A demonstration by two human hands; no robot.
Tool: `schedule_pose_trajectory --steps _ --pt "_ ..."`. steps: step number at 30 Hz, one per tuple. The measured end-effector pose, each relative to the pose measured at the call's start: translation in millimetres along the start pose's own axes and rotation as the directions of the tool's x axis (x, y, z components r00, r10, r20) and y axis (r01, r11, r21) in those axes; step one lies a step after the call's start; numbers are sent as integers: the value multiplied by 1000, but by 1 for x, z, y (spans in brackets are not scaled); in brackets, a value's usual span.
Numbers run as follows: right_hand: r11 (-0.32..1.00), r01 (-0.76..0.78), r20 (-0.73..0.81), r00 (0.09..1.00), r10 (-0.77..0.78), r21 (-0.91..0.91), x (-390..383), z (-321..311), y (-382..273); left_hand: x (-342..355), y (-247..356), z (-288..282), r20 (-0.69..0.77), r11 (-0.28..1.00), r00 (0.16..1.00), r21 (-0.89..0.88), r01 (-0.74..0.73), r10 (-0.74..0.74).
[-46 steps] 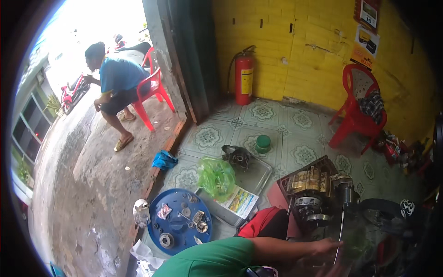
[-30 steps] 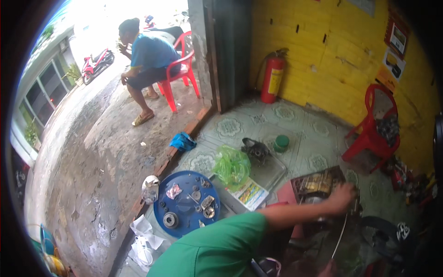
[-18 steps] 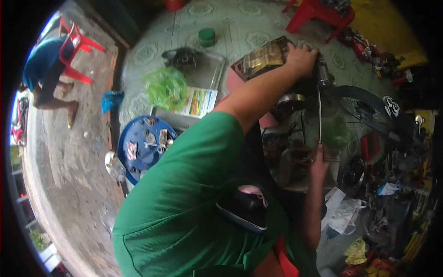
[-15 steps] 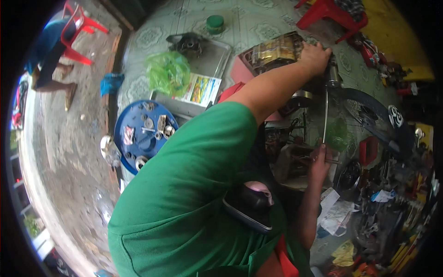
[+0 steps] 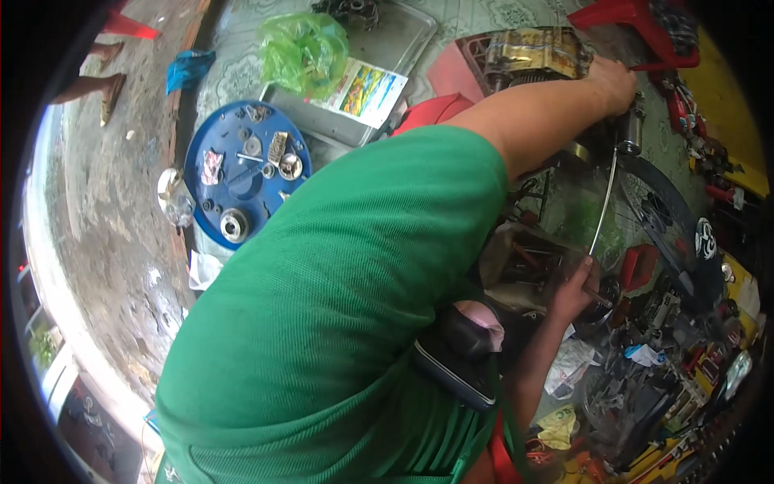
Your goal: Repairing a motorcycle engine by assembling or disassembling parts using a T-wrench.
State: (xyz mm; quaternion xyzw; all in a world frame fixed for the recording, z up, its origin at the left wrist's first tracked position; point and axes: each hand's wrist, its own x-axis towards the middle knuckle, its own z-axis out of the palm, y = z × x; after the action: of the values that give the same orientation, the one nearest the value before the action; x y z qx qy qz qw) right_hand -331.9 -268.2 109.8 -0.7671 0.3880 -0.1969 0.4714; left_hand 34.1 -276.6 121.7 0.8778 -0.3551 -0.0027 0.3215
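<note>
My left hand (image 5: 611, 85) reaches across to the far right, its fingers curled over the end of a grimy engine (image 5: 542, 55) with a yellowish-brown casing. Next to that hand is a silver metal cylinder (image 5: 630, 131). Lower down, my right hand (image 5: 574, 290) is closed around the handle end of a T-handle wrench (image 5: 605, 206). The long thin shaft slants up from the hand, and its far tip reaches the base of the cylinder. I cannot tell what the tip fits onto. My green sleeve covers much of the middle.
A blue round tray (image 5: 242, 173) of small metal parts lies on the left. Behind it are a metal tray (image 5: 419, 40), a green plastic bag (image 5: 302, 52) and a printed sheet (image 5: 367, 93). A black wheel (image 5: 657, 194) and cluttered tools stand right. Another person's feet (image 5: 109, 89) show far left.
The whole view has shifted, so the tray sits higher and the engine farther right. My left hand's fingers, spread earlier, are now more curled. The wrench shaft leans more to the right.
</note>
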Motion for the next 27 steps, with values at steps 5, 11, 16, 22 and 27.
schedule_pose_trajectory --steps 5,11,16,22,27 --pt "868 330 -23 931 -364 -371 2 2 -10 2 2 9 9 999 1000 -34 26 -26" --pt "606 363 46 879 -474 -707 -8 14 -28 3 3 13 31 996 999 75 -37 34" --pt "566 376 90 879 -468 -734 -5 18 -32 3 6 13 -44 995 999 97 5 -1" --pt "860 286 9 950 -312 -423 11 5 -22 -1 5 12 20 978 1000 208 -28 24" --pt "879 351 4 929 -369 -322 13 -1 -7 12 9 31 -12 982 1000 190 -8 10"
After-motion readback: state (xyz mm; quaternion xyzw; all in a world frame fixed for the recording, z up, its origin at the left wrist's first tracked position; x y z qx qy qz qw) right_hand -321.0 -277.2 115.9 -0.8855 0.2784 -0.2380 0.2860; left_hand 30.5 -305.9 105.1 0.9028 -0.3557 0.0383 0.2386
